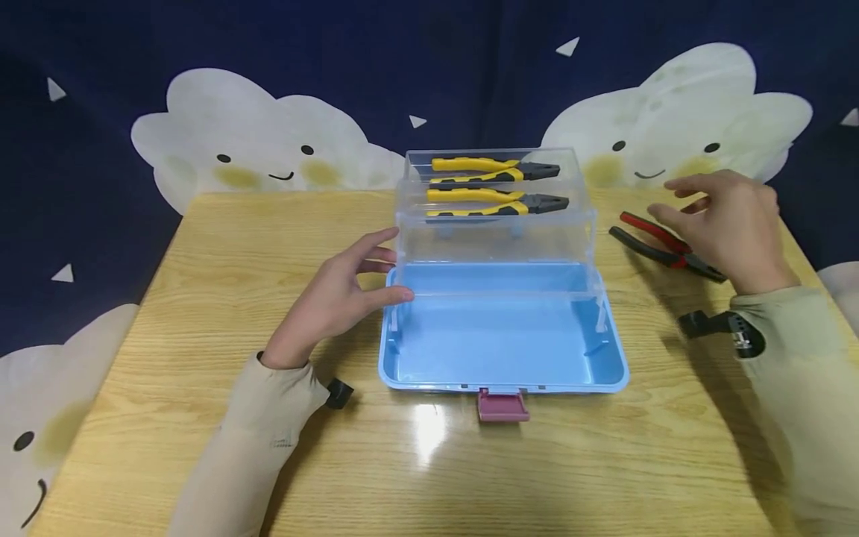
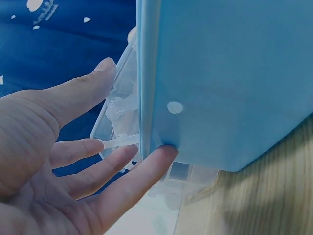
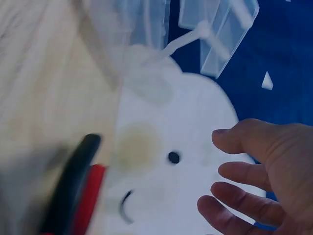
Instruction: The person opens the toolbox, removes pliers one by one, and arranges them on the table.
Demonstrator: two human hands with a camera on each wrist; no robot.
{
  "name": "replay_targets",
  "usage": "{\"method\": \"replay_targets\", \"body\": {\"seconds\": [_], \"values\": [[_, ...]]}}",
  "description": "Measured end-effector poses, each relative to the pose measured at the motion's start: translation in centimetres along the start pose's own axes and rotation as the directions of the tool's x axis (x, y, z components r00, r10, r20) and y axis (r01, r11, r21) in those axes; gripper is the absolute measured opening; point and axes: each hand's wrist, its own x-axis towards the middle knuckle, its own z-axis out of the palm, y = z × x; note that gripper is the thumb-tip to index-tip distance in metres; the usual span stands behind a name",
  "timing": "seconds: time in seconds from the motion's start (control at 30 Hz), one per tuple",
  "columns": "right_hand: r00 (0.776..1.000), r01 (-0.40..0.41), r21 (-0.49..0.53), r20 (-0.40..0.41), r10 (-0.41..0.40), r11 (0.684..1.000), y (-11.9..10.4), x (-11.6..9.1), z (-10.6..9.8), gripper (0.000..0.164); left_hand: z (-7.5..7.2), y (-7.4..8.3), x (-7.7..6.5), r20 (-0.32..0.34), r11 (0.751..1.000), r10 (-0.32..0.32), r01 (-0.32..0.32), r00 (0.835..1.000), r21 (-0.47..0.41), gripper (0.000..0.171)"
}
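Observation:
A light-blue toolbox (image 1: 496,347) stands unfolded on the table, its clear trays (image 1: 496,242) raised over the back part. Two pairs of yellow-and-black pliers (image 1: 470,164) lie in those trays. My left hand (image 1: 335,298) rests at the toolbox's left side, fingers spread and thumb at the rim. In the left wrist view a fingertip touches the blue side wall (image 2: 234,88). To the right of the toolbox lie red-and-black pliers (image 1: 661,242) on the table. Above them hovers my right hand (image 1: 731,224), fingers loosely bent and nothing held.
A maroon latch (image 1: 503,407) sticks out from the toolbox's front edge. The wooden table (image 1: 221,283) extends to both sides and the front. Behind it hangs a dark-blue cloth (image 1: 376,52) with smiling white clouds.

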Motion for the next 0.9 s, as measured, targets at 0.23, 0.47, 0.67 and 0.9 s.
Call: {"method": "replay_targets", "body": {"seconds": [0.23, 0.47, 0.67, 0.9], "values": [[0.989, 0.136, -0.043, -0.044, -0.138, 0.990, -4.4, 0.8, -1.6, 0.037, 0.0, 0.1, 0.1, 0.006, 1.000, -0.018, 0.018, 1.000, 0.018, 0.089], [0.936, 0.336, -0.065, -0.088, -0.340, 0.940, -7.7, 1.2, -2.0, 0.025, -0.1, 0.0, 0.0, 0.006, 0.999, -0.033, 0.033, 0.999, 0.017, 0.090], [0.893, 0.445, -0.092, -0.027, -0.449, 0.891, -10.3, 1.3, -1.9, 0.027, -0.1, -0.1, -0.1, 0.006, 0.999, -0.032, 0.032, 0.999, 0.016, 0.090], [0.868, 0.495, -0.055, 0.068, -0.491, 0.867, -12.0, 1.6, -1.5, 0.031, 0.1, 0.2, 0.0, 0.005, 1.000, -0.023, 0.023, 1.000, 0.012, 0.091]]}}
